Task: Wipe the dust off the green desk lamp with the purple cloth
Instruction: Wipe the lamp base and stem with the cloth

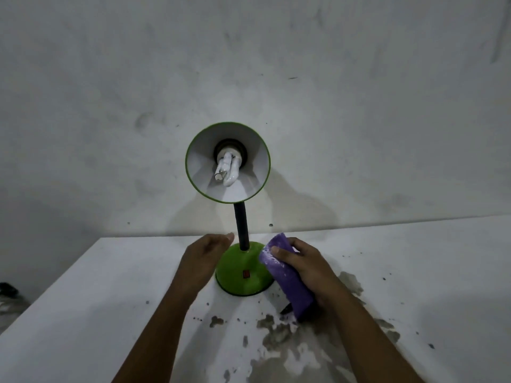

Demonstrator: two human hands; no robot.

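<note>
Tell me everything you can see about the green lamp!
The green lamp stands upright on the white table by the wall. Its round, shiny base has a small red switch. A black neck rises to a green shade, white inside, tilted toward the camera, with an unlit curly white bulb. The purple cloth, gripped by the right hand, presses on the base.

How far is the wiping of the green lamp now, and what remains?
Nothing looks finished yet. In hand: the right hand grips the purple cloth against the right side of the lamp base, while the left hand rests open at the base's left. Left: the black neck and the green shade, both untouched.
</note>
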